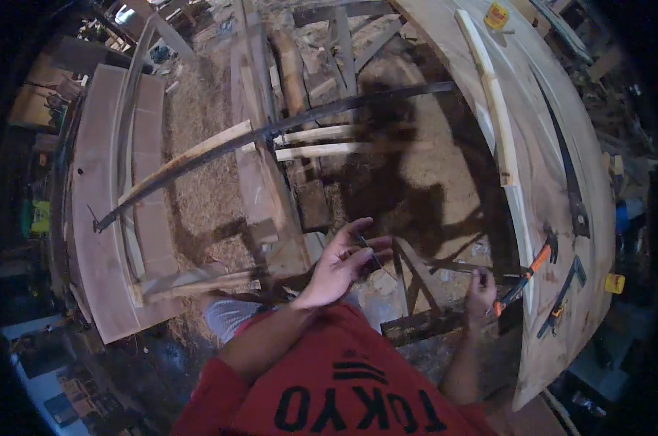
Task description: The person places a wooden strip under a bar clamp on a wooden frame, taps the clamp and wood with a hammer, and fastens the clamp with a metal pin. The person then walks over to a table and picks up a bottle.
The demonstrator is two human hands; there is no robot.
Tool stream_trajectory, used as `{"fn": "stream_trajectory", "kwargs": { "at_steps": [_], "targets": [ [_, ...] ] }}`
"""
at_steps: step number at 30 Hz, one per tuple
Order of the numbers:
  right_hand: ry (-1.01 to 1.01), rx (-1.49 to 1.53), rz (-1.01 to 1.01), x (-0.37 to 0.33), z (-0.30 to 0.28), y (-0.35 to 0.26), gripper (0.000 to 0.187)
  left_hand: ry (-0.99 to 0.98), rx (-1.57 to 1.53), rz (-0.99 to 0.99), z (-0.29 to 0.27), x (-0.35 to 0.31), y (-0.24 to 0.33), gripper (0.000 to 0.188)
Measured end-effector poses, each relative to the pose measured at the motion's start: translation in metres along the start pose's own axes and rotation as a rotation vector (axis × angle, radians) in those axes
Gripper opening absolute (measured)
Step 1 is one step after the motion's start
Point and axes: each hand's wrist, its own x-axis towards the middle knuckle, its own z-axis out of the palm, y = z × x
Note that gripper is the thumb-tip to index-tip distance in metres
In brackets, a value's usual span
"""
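Note:
My left hand [336,270] is raised in front of my red shirt, palm turned up. Between its thumb and fingers it pinches a thin dark stick [369,251], too small to tell as a nail or a pencil. Lower and to the right is my right hand [481,292], its fingers curled in; whatever they hold, if anything, is hidden. Just right of that hand, a hammer [523,279] with an orange and black handle lies at the edge of the wooden panel [547,341], its dark head toward the far side.
A long dark bar clamp [198,149] spans from a reddish board [96,189] to the right. Pale wood strips [329,150] lie beneath it. On the panel are a square-like tool [563,298], a long batten [492,94] and a yellow container [497,16]. Shavings [205,174] cover the floor.

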Motion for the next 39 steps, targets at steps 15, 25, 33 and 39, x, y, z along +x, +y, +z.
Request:
{"fn": "stream_trajectory", "kwargs": {
  "at_steps": [15, 25, 33, 39],
  "targets": [
    [0.037, -0.403, 0.199, 0.095, -0.060, 0.162, 0.042, 0.096, 0.065, -0.049, -0.048, -0.019, -0.004, 0.030],
    [0.302, 0.379, 0.022, 0.027, -0.005, 0.043, 0.024, 0.370, -0.212, -0.140, -0.125, -0.066, -0.002, 0.025],
    [-0.402, 0.304, 0.173, -0.040, 0.080, -0.099, 0.023, 0.352, -0.251, 0.040, -0.147, -0.079, -0.001, 0.025],
    [-0.634, 0.408, 0.280, -0.103, 0.102, -0.119, 0.026, 0.340, -0.274, 0.109, -0.158, -0.086, -0.006, 0.026]
  ]
}}
